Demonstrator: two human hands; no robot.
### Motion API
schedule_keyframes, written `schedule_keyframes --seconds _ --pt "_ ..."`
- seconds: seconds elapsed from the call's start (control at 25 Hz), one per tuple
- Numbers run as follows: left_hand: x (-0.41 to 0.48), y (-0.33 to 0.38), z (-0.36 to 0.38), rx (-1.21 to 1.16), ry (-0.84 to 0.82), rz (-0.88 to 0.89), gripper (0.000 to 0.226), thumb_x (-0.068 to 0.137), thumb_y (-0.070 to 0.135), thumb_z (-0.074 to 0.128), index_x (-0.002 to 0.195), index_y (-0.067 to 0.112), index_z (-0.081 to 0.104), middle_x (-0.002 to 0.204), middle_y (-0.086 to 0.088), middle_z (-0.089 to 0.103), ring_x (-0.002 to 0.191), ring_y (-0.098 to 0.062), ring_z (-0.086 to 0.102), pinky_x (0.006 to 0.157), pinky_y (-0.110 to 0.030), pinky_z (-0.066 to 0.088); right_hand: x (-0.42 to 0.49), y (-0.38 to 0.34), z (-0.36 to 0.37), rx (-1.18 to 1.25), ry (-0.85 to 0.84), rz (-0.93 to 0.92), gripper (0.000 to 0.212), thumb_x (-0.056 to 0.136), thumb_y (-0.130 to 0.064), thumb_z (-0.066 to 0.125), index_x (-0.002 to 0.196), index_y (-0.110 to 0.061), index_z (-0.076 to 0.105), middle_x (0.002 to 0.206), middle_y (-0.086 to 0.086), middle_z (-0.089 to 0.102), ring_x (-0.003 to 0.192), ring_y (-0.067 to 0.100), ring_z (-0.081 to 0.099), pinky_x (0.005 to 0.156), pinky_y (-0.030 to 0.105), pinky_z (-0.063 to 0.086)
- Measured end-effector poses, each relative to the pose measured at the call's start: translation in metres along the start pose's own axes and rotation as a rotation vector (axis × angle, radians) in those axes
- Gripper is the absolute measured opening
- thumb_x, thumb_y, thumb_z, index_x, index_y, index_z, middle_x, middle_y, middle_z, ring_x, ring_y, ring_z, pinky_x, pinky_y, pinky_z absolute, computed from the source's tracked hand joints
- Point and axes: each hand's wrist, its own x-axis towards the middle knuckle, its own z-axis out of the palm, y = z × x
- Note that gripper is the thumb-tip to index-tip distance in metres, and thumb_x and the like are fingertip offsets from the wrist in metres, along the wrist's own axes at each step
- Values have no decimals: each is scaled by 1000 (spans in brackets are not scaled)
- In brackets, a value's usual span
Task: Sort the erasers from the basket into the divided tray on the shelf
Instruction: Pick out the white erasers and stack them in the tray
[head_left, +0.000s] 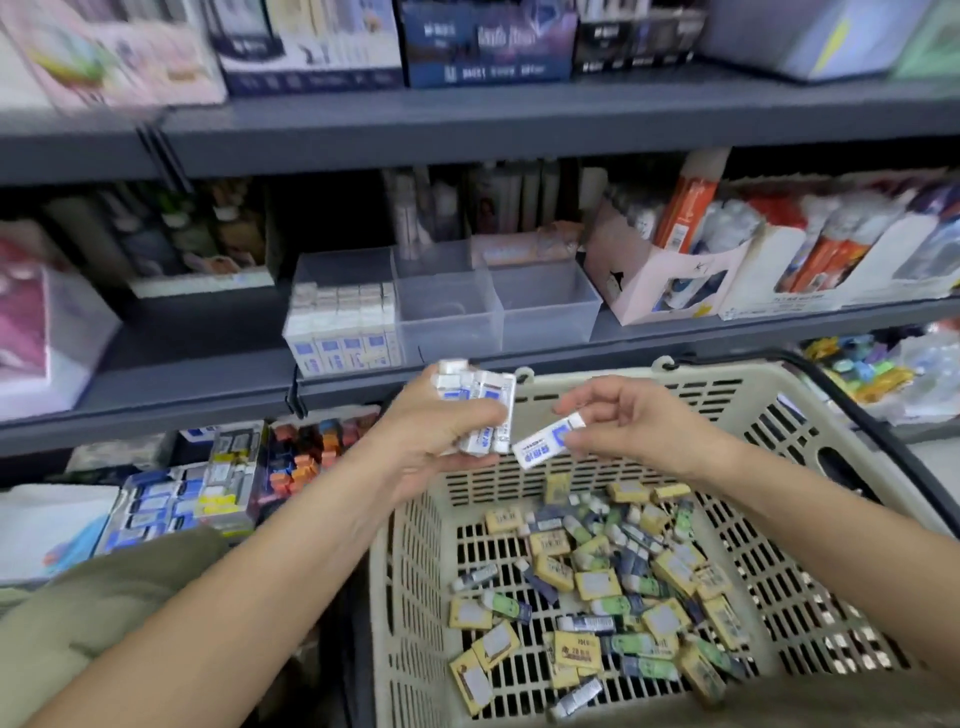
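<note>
A beige slotted basket (415, 597) fills the lower right, with several yellow, green and dark erasers (597, 597) loose on its bottom. Over its far rim my left hand (436, 431) grips a stack of white-and-blue erasers (480, 402). Beside it, my right hand (634, 421) pinches a single white-and-blue eraser (545, 444) by one end. On the shelf just behind stands the clear divided tray (498, 317); its left compartment holds upright rows of white-and-blue erasers (343, 327), while the middle and right compartments hold nothing.
A pink open carton of stationery (660, 280) stands right of the tray. Printed boxes (208, 244) sit to its left. The lower shelf carries boxes of small coloured items (311, 457). The basket's black handle (852, 410) arcs over its right side.
</note>
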Motion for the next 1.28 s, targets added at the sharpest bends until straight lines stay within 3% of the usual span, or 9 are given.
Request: schedule_keyframes --seconds 0.28,0.48,0.6,0.68,0.8,0.96,1.12,1.2,1.28 --pt "15 47 -65 -71 122 135 25 78 -2 68 94 14 56 63 -4 66 55 -15 64 58 -35 59 62 -50 27 59 79 -99 20 83 6 61 94 -11 64 74 8 66 62 10 65 56 17 49" --pt "26 64 -112 -108 201 210 29 76 -2 68 94 17 55 67 -2 66 56 -15 65 54 -32 57 134 -88 51 37 182 -185 14 83 5 62 91 -5 64 66 6 68 58 5 66 56 16 53" --pt "34 69 -146 -137 271 222 27 76 -1 70 93 15 56 68 -3 67 58 -16 66 55 -33 57 187 -106 67 -43 270 -212 16 84 2 62 85 -14 64 86 17 68 70 15 68 74 28 57" --pt "40 70 -166 -169 310 204 23 77 0 70 94 11 58 73 -7 68 65 -18 67 57 -35 57 221 -111 79 -292 318 -216 14 85 -8 62 97 -14 68 103 16 69 93 27 65 91 38 50" --pt "49 70 -190 -213 346 200 12 79 -1 68 88 6 63 69 -10 70 63 -19 69 54 -32 57 257 -114 101 -563 241 -285 22 89 -19 59 109 -12 66 115 9 66 108 26 59 97 37 43" --pt "58 68 -207 -256 369 203 18 75 -2 70 89 6 63 67 -7 71 63 -18 70 54 -34 57 283 -114 118 -689 73 -274 16 88 -27 59 102 -21 63 103 -1 67 94 15 60 82 24 45" --pt "66 68 -214 -328 380 173 25 71 -6 72 91 5 62 67 -9 71 69 -23 68 55 -37 57 289 -108 128 -632 -35 -240 9 90 -25 56 93 -23 64 83 -17 60 81 5 58 66 12 40" --pt "68 69 -215 -360 367 161 25 70 -7 73 89 6 62 66 -9 71 70 -24 68 54 -37 56 286 -107 131 -714 -78 -226 19 94 -27 48 102 -22 65 93 -13 62 82 4 54 62 10 34" --pt "68 68 -215 -369 349 156 28 69 -7 73 88 8 61 69 -9 70 74 -25 68 54 -38 56 280 -110 131 -762 -86 -208 26 98 -30 41 111 -23 63 110 -5 63 93 9 55 71 17 36"
